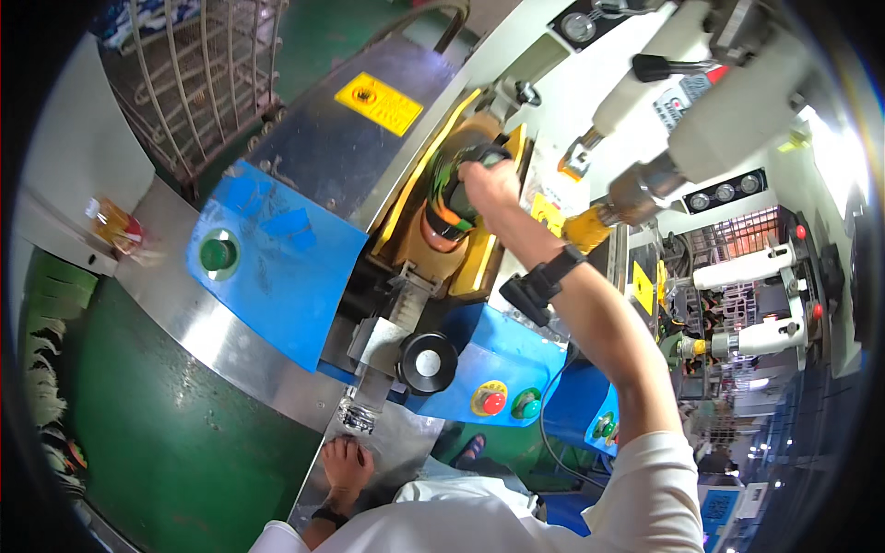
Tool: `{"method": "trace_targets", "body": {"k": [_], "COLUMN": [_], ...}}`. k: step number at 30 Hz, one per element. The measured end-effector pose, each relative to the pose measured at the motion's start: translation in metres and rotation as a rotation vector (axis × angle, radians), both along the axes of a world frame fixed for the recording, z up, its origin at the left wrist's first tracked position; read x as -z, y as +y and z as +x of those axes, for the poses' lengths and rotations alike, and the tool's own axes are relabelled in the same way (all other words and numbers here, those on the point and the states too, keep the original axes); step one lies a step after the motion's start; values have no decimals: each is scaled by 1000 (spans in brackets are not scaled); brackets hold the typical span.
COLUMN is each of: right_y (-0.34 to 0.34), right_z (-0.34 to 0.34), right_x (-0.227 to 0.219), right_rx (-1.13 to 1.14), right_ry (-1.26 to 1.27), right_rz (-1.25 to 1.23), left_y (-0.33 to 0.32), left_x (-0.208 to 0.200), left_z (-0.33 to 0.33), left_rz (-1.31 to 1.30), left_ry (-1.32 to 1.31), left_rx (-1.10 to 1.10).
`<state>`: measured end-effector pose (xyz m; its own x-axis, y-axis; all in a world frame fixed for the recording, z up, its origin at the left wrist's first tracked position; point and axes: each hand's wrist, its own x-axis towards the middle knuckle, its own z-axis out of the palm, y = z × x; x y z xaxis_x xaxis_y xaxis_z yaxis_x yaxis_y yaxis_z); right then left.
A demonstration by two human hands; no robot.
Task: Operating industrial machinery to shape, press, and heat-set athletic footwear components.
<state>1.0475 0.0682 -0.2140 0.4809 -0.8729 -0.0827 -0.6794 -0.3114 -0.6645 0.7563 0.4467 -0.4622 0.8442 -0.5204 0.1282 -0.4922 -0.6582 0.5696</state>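
Observation:
A sports shoe [449, 195] in black, green and orange lies lengthwise in a yellow-sided press cradle [484, 263]. My right hand [490, 184] reaches over the machine and grips it at its dark upper opening; some of the fingers are hidden behind the shoe's collar. Low in the view, my left hand [348, 464] rests on a bare metal plate [406, 452], loosely bent, with nothing seen in it. Just beyond that hand is a metal screw fitting [357, 415], beside a black round knob [427, 363].
Blue panels carry a green button [218, 253], a red button [491, 403] and another green button [526, 406]. Yellow-tipped press cylinders [590, 229] hang right of the cradle, near my right forearm. A wire rack [203, 83] stands far left. A clear bag [118, 226] lies on the left ledge.

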Motion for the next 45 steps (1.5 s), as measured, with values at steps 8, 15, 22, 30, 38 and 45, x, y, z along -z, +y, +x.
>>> {"method": "trace_targets", "body": {"k": [8,15,22,30,38,45], "right_y": [96,101,125,172,228,270], "right_z": [-167,-388,-411,-558,-502,-485], "right_x": [-62,-12,-12,85,59,130], "right_rx": [-901,-846,-857,-1328,-1479,-1288], "right_ry": [52,291,-48,-165,-250,-67], "right_rz": [-368,-568,-386,321,49,61], "left_y": [19,-13,16,45,137,261], "left_x": [6,-17,-2,-65,-82,-121], "left_z": [-3,-21,-103,-224,-247,-161], "left_rz": [-118,-88,-219,-115,-223,-439], "left_ry": [-44,54,494,727,538,214], "left_rx": [-28,-238,-219,-322,-602,-648]}}
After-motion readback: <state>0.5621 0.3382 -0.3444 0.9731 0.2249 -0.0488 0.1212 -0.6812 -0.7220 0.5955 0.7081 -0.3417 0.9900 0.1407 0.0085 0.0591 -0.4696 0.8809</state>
